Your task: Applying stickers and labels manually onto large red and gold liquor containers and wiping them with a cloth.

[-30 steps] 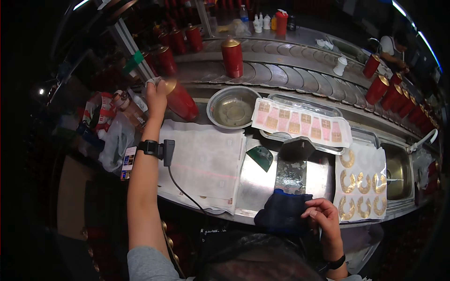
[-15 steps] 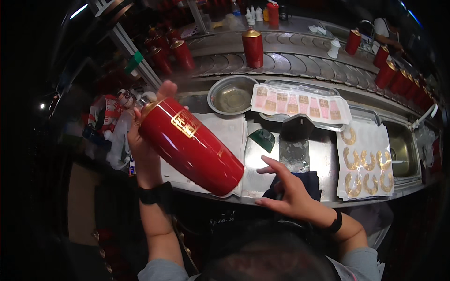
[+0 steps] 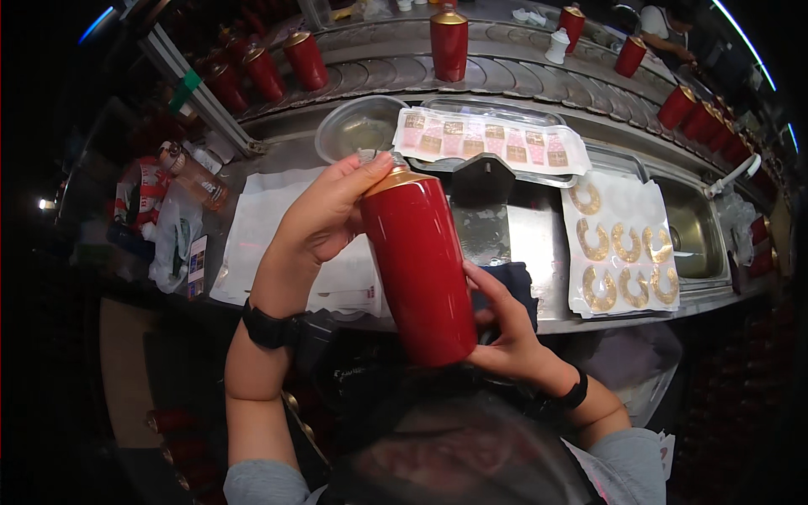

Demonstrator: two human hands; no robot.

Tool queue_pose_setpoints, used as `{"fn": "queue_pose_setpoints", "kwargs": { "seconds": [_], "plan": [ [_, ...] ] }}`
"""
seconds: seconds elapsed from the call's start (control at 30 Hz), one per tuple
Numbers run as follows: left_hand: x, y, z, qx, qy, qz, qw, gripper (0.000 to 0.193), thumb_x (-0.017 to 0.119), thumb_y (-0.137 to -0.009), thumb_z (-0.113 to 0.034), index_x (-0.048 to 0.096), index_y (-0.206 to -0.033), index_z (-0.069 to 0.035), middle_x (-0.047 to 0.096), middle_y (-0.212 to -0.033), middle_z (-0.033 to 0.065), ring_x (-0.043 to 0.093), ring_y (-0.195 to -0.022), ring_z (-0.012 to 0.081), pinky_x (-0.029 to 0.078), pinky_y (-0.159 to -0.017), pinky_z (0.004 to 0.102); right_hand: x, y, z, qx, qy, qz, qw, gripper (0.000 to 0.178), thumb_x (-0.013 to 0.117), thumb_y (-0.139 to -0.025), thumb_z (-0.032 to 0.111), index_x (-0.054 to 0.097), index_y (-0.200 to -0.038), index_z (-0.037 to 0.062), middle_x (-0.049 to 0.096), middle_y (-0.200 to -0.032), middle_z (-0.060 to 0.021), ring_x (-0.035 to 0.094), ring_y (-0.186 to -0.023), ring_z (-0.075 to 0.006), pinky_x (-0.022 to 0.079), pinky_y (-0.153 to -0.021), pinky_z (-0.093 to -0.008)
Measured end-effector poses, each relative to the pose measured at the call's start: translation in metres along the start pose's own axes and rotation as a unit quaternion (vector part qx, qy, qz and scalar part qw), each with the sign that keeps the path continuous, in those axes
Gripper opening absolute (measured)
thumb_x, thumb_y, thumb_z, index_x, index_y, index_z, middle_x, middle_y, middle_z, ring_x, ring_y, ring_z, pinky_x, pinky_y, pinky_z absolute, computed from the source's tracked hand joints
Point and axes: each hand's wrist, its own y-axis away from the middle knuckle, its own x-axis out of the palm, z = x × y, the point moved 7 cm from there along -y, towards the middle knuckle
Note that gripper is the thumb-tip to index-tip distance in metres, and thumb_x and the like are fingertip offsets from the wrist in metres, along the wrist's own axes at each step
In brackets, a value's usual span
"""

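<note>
A glossy red bottle with a gold shoulder and a clear neck is held above the bench's front edge, slightly tilted, its base toward me. My left hand grips it by the neck and shoulder, thumb over the top. Against the lower right side rests my right hand, its fingers curved round the body near the base; some are hidden behind it. The side facing up is plain red.
White paper sheets lie left. Behind are a metal bowl and a strip of pink-and-gold labels on a tray. Gold C-shaped labels lie right, beside a sink. Red bottles stand along the conveyor; a person is far right.
The bottle has turned from a steep slant to nearly upright, its gold-printed side now out of sight. My left hand has shifted onto its neck; my right hand, formerly apart, now holds its lower side.
</note>
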Motion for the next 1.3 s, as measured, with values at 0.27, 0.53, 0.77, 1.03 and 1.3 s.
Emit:
{"fn": "queue_pose_setpoints", "kwargs": {
  "seconds": [0.27,0.53,0.77,1.03,1.3],
  "plan": [
    [0.059,0.001,0.051,0.031,0.312,0.188,0.931,0.07,0.067,-0.091,-0.032,0.032,-0.149,-0.019,0.047,-0.138,0.0077,0.05,-0.127,0.0248,0.046,-0.102,0.0477,-0.027,0.017,-0.012,0.027,-0.223,-0.051,0.973,0.099,0.085,-0.072,0.008,0.027,-0.152,0.0076,0.047,-0.142,-0.0147,0.063,-0.083,-0.006,0.047,-0.064,-0.0169],
    [0.084,-0.021,0.065,-0.058,0.126,0.061,0.988,0.085,0.079,-0.079,-0.026,0.025,-0.143,-0.012,0.045,-0.134,0.0157,0.053,-0.122,0.0265,0.051,-0.095,0.0424,-0.062,0.037,0.011,0.039,0.232,-0.031,0.971,0.09,0.085,-0.064,0.019,0.044,-0.143,0.0052,0.056,-0.132,-0.018,0.064,-0.107,-0.0241,0.056,-0.079,-0.0337],
    [0.087,-0.065,0.072,-0.053,-0.04,0.037,0.997,0.101,0.086,-0.067,-0.039,0.021,-0.129,0.007,0.059,-0.116,0.0236,0.063,-0.108,0.0273,0.053,-0.09,0.037,-0.06,0.03,0.01,-0.004,0.306,-0.054,0.951,0.088,0.082,-0.06,0.012,0.046,-0.139,0.0017,0.056,-0.129,-0.0196,0.061,-0.112,-0.0351,0.055,-0.088,-0.0394],
    [0.078,-0.083,0.077,0.017,-0.159,-0.065,0.985,0.107,0.081,-0.071,-0.053,0.021,-0.131,0.013,0.057,-0.117,0.0271,0.065,-0.102,0.0305,0.054,-0.088,0.0363,-0.07,0.035,-0.04,0.137,0.236,-0.086,0.958,0.092,0.085,-0.064,0.013,0.041,-0.144,0.0027,0.055,-0.136,-0.0157,0.065,-0.086,-0.0151,0.052,-0.068,-0.0266],
    [0.006,0.003,0.068,0.09,-0.236,-0.093,0.963,0.076,0.081,-0.079,-0.024,0.038,-0.138,-0.001,0.062,-0.114,0.0134,0.063,-0.085,0.0116,0.05,-0.072,0.0229,-0.083,0.033,-0.028,0.144,0.201,-0.058,0.967,0.101,0.085,-0.062,0.021,0.035,-0.148,-0.0005,0.057,-0.134,-0.0185,0.048,-0.056,-0.0031,0.04,-0.051,-0.0181]
  ]
}}
